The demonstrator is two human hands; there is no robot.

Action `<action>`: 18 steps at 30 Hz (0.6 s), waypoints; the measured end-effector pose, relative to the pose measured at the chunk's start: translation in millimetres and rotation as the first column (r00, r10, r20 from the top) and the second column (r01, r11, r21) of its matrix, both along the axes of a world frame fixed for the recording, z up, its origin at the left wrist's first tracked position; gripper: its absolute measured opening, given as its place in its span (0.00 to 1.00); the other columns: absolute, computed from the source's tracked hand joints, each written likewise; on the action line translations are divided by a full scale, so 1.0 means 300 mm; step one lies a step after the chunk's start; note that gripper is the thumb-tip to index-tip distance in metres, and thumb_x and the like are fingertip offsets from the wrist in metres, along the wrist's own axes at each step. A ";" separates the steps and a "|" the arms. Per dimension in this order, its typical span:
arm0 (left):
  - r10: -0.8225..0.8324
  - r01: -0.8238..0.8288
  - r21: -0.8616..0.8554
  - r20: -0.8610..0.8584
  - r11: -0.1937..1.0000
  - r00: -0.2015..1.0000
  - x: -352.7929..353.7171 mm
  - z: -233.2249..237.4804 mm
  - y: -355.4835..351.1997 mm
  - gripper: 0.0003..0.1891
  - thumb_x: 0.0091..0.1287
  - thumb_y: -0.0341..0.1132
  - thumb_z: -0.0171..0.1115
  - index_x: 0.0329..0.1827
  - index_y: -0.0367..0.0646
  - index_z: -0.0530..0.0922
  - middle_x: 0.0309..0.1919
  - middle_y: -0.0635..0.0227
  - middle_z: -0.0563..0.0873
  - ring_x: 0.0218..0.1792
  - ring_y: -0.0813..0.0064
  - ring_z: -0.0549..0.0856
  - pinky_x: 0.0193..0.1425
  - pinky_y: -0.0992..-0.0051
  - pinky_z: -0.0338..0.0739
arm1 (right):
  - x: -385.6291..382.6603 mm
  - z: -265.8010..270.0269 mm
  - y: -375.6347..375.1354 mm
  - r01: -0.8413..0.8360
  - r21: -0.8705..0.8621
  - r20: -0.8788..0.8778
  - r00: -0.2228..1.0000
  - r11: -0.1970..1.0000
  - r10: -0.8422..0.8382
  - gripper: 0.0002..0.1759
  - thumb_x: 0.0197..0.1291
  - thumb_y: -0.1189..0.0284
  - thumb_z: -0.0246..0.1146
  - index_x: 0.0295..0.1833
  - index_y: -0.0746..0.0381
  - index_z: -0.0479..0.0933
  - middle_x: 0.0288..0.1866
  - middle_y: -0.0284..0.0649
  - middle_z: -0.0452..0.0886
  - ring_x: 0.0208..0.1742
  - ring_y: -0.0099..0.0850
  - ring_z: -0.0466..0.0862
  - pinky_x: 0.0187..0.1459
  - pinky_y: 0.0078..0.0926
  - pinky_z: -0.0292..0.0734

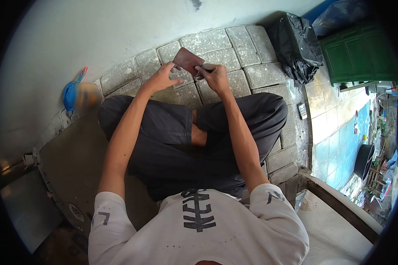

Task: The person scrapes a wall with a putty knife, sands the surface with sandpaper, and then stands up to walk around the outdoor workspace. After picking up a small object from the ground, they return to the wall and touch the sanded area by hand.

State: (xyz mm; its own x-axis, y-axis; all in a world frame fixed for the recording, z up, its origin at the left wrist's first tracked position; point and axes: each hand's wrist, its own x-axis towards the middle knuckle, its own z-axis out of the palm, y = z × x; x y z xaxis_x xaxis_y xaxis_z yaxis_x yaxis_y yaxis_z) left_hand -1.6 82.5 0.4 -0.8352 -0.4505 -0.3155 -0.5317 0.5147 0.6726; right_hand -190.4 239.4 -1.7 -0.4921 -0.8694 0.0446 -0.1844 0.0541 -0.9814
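And here's the reddish-brown sheet (188, 60), up in front of the crossed legs, with the right hand (214, 76) clamped on it: thumb and fingers pinch the corner nearest that hand. The pinched corner is hidden under those fingertips, and a dark patch by the knuckles is hard to make out, perhaps grime, perhaps something held.

Over to the left hand (164, 78), and its fingers are apart, thumb spread wide, paving blocks (225, 86) showing through the gap. The fingertips are right at the sheet's near left corner; whether they touch it or stop just short, I can't tell, and some of them tuck out of sight.

Now the line of that sheet: its long axis slants, one short end by the right fingers, the other reaching beyond the left fingertips, away from the body. One broad face is turned up to view; its underside is hidden.

Well left of the left fingers, a round brownish shape (87, 96) is badly blurred, partly covering a blue object (69, 96) I can't identify. Well right of the right fingers, a crumpled black plastic bag (296, 48) hides whatever's inside, and beyond it a green panel (362, 55) is cut off by the dark lens edge.
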 end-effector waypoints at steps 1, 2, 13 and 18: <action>0.000 0.000 0.000 0.000 1.000 1.000 0.002 -0.017 -0.003 0.48 0.60 0.57 0.74 0.77 0.39 0.64 0.66 0.47 0.75 0.65 0.53 0.76 0.68 0.59 0.73 | -0.002 -0.011 -0.003 0.020 0.024 -0.034 0.999 1.000 -0.019 0.11 0.64 0.74 0.71 0.34 0.73 0.86 0.24 0.38 0.86 0.28 0.18 0.82 0.30 0.23 0.79; 0.002 -0.002 -0.027 -0.012 1.000 1.000 0.005 -0.039 -0.006 0.47 0.60 0.57 0.74 0.76 0.37 0.65 0.67 0.46 0.74 0.67 0.52 0.75 0.70 0.59 0.72 | -0.005 -0.022 -0.005 0.019 0.024 -0.035 0.999 1.000 -0.018 0.11 0.64 0.74 0.71 0.34 0.73 0.86 0.24 0.38 0.86 0.28 0.18 0.82 0.30 0.23 0.79; -0.020 0.017 -0.032 -0.072 0.999 0.997 0.006 -0.057 -0.009 0.48 0.59 0.59 0.75 0.73 0.32 0.68 0.72 0.45 0.71 0.73 0.51 0.70 0.75 0.60 0.67 | -0.011 -0.047 -0.008 0.119 -0.014 -0.206 0.971 0.993 -0.120 0.11 0.60 0.71 0.72 0.32 0.69 0.85 0.20 0.48 0.81 0.18 0.30 0.77 0.26 0.33 0.72; -0.024 0.024 0.000 -0.097 1.000 0.995 0.000 -0.008 0.004 0.39 0.58 0.58 0.76 0.63 0.38 0.76 0.62 0.53 0.78 0.66 0.54 0.75 0.69 0.59 0.72 | -0.019 -0.047 -0.005 0.100 0.033 -0.281 0.956 0.994 -0.087 0.10 0.61 0.73 0.72 0.35 0.72 0.86 0.23 0.45 0.86 0.25 0.20 0.83 0.28 0.27 0.77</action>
